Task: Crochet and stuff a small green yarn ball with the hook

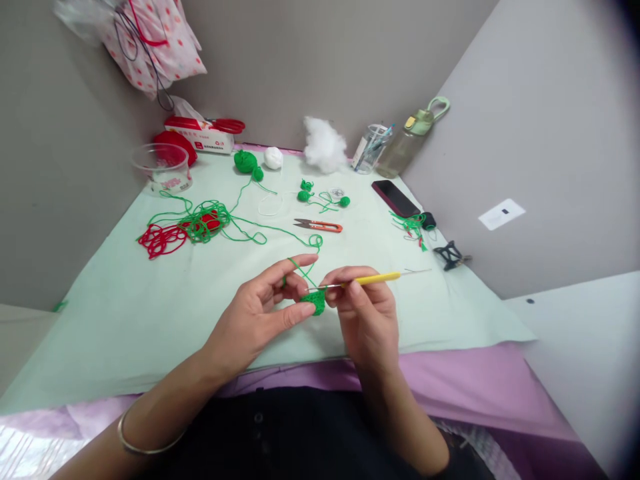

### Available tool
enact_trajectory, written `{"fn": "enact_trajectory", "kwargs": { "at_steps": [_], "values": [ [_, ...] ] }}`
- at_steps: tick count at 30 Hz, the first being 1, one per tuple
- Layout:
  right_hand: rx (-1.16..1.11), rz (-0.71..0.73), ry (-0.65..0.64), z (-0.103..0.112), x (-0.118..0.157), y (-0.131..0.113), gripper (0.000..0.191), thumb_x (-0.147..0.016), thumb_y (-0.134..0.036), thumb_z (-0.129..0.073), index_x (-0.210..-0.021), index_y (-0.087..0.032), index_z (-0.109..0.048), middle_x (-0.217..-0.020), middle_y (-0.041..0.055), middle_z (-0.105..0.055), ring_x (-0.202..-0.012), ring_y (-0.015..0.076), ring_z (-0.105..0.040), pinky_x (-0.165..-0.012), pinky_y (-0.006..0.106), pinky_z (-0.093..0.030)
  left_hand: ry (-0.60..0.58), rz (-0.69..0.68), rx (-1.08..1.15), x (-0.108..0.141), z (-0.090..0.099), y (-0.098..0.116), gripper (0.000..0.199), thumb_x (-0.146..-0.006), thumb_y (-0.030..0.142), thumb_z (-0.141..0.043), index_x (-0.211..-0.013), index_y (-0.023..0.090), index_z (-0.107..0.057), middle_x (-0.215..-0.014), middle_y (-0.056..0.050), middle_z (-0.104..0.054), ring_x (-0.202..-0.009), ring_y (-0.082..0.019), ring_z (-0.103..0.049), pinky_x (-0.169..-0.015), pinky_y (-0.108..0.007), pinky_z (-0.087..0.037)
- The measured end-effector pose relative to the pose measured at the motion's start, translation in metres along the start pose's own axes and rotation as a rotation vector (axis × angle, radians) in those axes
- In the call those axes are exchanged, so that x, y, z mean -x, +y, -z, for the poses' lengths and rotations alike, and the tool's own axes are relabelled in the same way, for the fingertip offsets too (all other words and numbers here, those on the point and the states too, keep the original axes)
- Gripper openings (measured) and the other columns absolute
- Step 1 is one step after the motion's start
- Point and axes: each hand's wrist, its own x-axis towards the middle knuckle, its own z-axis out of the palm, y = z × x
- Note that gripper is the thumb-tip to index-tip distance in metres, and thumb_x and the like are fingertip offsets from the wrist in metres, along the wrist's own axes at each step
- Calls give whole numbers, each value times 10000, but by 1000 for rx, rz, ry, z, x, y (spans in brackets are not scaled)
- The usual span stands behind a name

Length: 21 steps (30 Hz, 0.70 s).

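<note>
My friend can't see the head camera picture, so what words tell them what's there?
A person's left hand holds a small green yarn piece while the right hand holds a yellow-handled hook to it. On the pale green cloth lie tangled yarn, orange snips and a phone.

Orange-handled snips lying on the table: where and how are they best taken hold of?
Probably by the handle of the snips, coming from above and the right: they lie flat with the dark blades pointing left, so fingers would stay off the tips. The right hand would first need to free itself of the yellow-handled hook.
</note>
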Motion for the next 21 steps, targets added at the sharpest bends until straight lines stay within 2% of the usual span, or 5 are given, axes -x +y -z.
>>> {"fn": "enact_trajectory", "kwargs": {
  "at_steps": [4,8,15,17,21],
  "values": [
    [6,21,-60,1,-1,-3,136,-935,-356,-687,-882,-239,-730,-826,27,-727,-671,144,-591,-652,302,-492,-12,21,-32,1,0,4,519,-840,275,-813,-1336,300,-661,-937,21,-624,-973,-152,-632,-975,-280,-487],
    [53,82,-139,6,-1,-4,139,-982,-334,-627,-927,-254,-727,-849,33,-732,-729,164,-619,-662,312,-490,-23,32,-19,2,0,5,525,-847,253,-794,-1352,285,-651,-940,9,-611,-930,-156,-639,-938,-294,-514],
    [229,176,-163,8,5,-10,163,-1008,-256,-577,-979,-246,-737,-916,53,-730,-765,174,-649,-692,340,-509,-7,-3,-85,1,2,-1,504,-877,261,-764,-1363,311,-643,-963,5,-601,-948,-157,-604,-969,-306,-485],
    [224,168,-159,7,5,-10,162,-1010,-247,-574,-987,-241,-735,-924,51,-733,-753,165,-656,-696,338,-518,-4,-1,-95,1,3,-1,487,-879,268,-763,-1351,314,-652,-958,8,-595,-953,-156,-595,-982,-306,-472],
    [110,55,-99,6,3,-4,138,-1005,-307,-596,-976,-241,-714,-898,33,-745,-691,144,-654,-650,309,-528,-7,29,-57,2,4,0,487,-868,270,-771,-1341,297,-659,-943,4,-589,-937,-157,-595,-939,-294,-485]
  ]
}}
